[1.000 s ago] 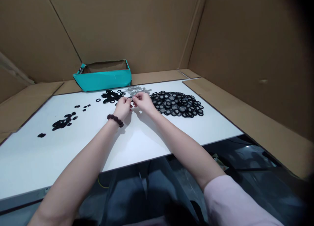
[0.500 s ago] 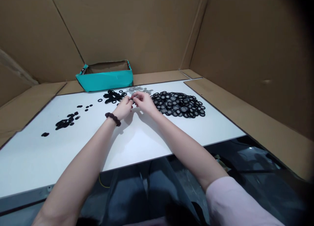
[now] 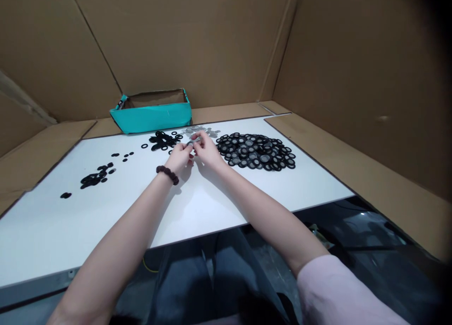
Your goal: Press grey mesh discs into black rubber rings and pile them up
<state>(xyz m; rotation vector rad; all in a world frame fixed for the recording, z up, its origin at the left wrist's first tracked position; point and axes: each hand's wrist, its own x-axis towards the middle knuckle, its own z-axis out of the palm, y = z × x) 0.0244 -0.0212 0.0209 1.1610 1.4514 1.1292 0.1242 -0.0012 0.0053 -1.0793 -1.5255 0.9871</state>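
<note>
My left hand [image 3: 179, 157] and my right hand [image 3: 205, 149] meet above the white table, fingertips pinched around one small black ring with a grey centre [image 3: 189, 144]. Fingers partly cover the piece. Right of my hands lies a large heap of black rings with grey discs inside [image 3: 256, 151]. Just beyond my fingertips is a scatter of pale grey discs [image 3: 199, 130]. To the left of them sits a pile of black rings [image 3: 162, 140], with a few loose ones around it.
A teal box [image 3: 151, 118] stands at the back left. More small black pieces [image 3: 94, 178] lie on the left of the white table [image 3: 116, 217]. Tall cardboard walls [image 3: 197, 43] enclose the back and sides, with cardboard strips along the table edges.
The piece between my fingers has turned so that its grey face shows. My left hand has shifted slightly right and down; the piles look the same.
</note>
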